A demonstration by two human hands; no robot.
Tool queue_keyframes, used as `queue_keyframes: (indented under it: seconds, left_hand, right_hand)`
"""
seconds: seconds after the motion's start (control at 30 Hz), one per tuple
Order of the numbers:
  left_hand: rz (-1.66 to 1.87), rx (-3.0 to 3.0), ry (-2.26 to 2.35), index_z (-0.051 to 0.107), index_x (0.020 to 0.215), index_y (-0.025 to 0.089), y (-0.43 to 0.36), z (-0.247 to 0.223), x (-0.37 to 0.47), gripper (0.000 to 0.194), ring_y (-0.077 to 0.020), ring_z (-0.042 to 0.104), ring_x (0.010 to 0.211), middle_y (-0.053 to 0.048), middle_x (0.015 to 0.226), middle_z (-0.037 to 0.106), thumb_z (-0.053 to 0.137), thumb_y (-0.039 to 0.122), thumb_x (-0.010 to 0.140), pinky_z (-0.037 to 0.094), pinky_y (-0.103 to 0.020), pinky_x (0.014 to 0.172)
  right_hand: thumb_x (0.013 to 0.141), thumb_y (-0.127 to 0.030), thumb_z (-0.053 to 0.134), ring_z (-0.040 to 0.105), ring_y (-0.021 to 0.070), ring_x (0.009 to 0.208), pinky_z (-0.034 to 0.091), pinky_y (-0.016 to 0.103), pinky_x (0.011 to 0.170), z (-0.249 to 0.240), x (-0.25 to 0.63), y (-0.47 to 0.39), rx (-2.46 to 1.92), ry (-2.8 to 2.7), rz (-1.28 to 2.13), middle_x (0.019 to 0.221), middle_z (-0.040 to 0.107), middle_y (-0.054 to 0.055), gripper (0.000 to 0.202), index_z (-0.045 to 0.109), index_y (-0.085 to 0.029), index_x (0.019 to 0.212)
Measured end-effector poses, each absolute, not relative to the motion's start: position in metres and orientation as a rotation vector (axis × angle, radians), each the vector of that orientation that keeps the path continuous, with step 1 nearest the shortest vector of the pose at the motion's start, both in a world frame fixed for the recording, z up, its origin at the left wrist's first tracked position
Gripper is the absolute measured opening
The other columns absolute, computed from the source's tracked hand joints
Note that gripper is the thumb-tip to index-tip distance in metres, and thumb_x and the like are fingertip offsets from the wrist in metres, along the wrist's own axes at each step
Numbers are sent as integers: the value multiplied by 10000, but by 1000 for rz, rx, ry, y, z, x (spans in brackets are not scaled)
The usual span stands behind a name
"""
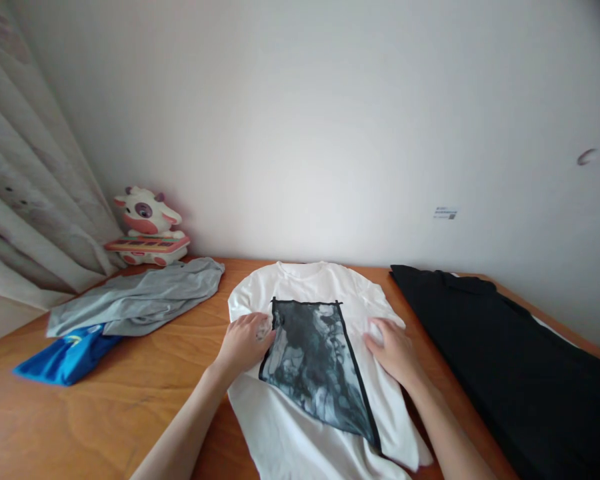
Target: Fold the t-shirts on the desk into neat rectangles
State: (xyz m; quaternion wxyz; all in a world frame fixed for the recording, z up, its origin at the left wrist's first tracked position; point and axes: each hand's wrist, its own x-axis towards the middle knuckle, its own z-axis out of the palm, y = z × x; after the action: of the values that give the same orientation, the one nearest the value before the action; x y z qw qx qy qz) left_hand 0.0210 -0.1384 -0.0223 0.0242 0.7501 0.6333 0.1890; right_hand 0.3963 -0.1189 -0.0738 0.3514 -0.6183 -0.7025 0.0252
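A white T-shirt [307,273] lies on the wooden table in front of me, its collar toward the wall. On its front is a dark grey, smoky-patterned print [313,360] with a black border. My left hand [245,340] is closed on the shirt beside the print's left edge, with a bit of white cloth bunched between thumb and fingers. Across from it, my right hand [393,347] grips the shirt's right side, fingers curled over the fabric. The lower part of the shirt is wrinkled and runs out of view at the bottom.
To the left, a grey garment [150,300] partly covers a blue one [73,357]. A cow-shaped toy keyboard [150,227] stands behind them by the curtain [25,167]. Black clothing [510,353] is spread along the right of the wooden table [170,387]. A wall [305,133] rises behind.
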Motion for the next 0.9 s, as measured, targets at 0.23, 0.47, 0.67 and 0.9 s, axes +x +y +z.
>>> queue_keyframes:
  seconds: [0.23, 0.47, 0.67, 0.9]
  left_hand:
    - [438, 2452, 1820, 611, 1321, 177, -135, -27, 10, 489, -271, 566, 1328, -127, 1409, 636, 530, 202, 839, 398, -419, 1161]
    - [511, 2481, 1633, 646, 1285, 186, -129, -29, -7, 462, -275, 570, 1331, -127, 1425, 629, 517, 249, 845, 406, -446, 1168]
    - [677, 2386, 1667, 652, 1267, 190, -129, -30, -5, 419, -283, 590, 1293, -129, 1354, 671, 419, 363, 965, 436, -442, 1134]
    - [686, 2184, 2167, 642, 1243, 141, -126, -35, -10, 461, -338, 596, 1197, -162, 1302, 649, 487, 439, 926, 444, -476, 1073]
  right_hand:
    - [838, -117, 502, 683, 214, 988, 484, 302, 874, -49, 389, -131, -1808, -1919, 88, 1017, 737, 87, 277, 723, -191, 988]
    - [904, -328, 527, 685, 238, 833, 437, 306, 707, -37, 392, -137, -2031, -1776, -56, 878, 747, 78, 199, 693, -224, 867]
    - [862, -532, 599, 671, 356, 951, 499, 425, 782, -63, 408, -128, -2059, -1655, -210, 1059, 696, 214, 526, 669, -124, 1187]
    - [871, -392, 514, 691, 292, 894, 509, 390, 835, -73, 427, -115, -1877, -1577, -7, 922, 729, 142, 291, 730, -200, 905]
